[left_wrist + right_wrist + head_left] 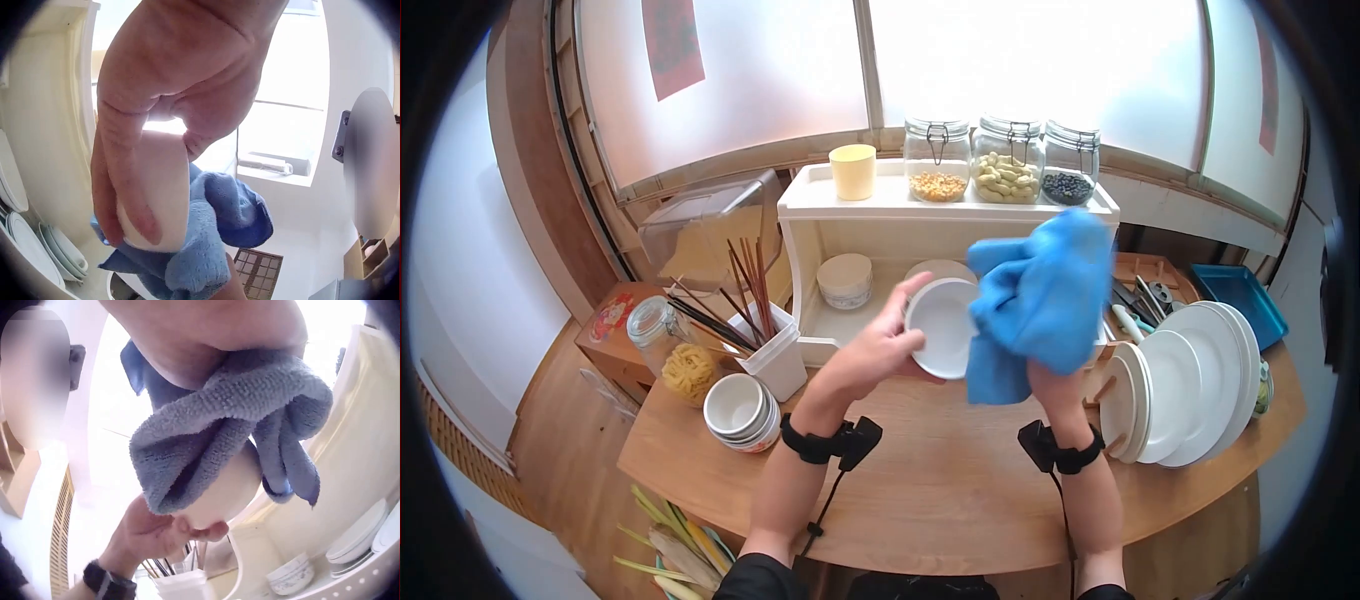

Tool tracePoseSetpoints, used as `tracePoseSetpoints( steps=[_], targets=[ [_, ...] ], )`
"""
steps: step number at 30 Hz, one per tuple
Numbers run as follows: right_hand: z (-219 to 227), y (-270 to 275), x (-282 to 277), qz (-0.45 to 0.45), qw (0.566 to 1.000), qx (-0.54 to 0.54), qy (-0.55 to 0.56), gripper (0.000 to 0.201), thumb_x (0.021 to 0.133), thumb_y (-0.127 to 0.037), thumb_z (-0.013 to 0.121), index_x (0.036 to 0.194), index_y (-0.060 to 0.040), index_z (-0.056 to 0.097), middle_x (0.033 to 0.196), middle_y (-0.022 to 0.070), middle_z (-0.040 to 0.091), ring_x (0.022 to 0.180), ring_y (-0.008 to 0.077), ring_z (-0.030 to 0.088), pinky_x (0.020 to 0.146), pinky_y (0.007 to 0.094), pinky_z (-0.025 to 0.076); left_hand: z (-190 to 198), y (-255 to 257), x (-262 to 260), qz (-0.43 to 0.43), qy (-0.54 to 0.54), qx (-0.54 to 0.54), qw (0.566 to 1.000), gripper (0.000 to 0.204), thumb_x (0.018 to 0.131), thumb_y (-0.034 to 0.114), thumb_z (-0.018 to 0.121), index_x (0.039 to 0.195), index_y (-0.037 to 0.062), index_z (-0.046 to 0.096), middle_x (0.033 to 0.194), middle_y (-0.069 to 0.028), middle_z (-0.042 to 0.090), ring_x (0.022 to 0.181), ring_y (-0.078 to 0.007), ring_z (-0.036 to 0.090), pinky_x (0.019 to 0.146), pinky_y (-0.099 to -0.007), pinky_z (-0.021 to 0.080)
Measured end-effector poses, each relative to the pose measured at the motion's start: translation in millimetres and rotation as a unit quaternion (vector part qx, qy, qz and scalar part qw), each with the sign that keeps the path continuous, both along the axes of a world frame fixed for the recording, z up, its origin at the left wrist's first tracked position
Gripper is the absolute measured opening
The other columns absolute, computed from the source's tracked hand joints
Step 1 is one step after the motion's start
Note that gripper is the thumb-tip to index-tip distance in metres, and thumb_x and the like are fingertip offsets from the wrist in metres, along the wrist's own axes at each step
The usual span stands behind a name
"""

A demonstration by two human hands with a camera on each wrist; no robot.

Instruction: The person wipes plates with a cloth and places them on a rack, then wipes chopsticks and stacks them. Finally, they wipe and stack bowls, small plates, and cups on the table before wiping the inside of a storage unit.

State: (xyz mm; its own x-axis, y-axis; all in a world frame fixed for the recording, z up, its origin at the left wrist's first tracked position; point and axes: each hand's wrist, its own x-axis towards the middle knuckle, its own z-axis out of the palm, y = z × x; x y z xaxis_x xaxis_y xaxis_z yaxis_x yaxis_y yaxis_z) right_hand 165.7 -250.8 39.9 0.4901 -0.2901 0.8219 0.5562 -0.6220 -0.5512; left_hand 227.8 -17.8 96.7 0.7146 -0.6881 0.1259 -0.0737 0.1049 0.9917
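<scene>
A white bowl (941, 328) is held up above the table, tilted on its side, its inside toward the head camera. My left hand (874, 352) grips its left side, fingers along the outside (128, 206) and thumb near the rim. A bunched blue cloth (1040, 300) lies against the bowl's right side. Behind and below that cloth, my right hand (1055, 388) holds it; its fingers are mostly covered. In the right wrist view the cloth (231, 419) hangs in folds over part of the bowl (228, 487).
Stacked bowls (740, 410), a white container (775, 360) of chopsticks and a pasta jar (685, 365) stand left. White plates (1175, 385) stand upright right. A white shelf (800, 205) at the back bears jars (1007, 165) and a yellow cup (853, 173), with more bowls (844, 281) inside.
</scene>
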Motion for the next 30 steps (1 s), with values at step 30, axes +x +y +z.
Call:
tracePoseSetpoints(
  steps=[30],
  targets=[
    [-53,-4,14,0.095,0.988,0.017,0.12,0.067,0.092,-0.022,0.076,0.147,-0.0056,0.043,0.146,0.0134,0.049,0.134,0.0265,0.048,0.115,0.041,0.037,-15,-34,-27,0.199,-0.297,0.038,0.933,0.042,0.092,-0.006,0.057,0.132,0.0053,0.052,0.112,-0.0118,0.067,0.109,-0.02,0.064,0.096,-0.0366,0.051]
  ],
)
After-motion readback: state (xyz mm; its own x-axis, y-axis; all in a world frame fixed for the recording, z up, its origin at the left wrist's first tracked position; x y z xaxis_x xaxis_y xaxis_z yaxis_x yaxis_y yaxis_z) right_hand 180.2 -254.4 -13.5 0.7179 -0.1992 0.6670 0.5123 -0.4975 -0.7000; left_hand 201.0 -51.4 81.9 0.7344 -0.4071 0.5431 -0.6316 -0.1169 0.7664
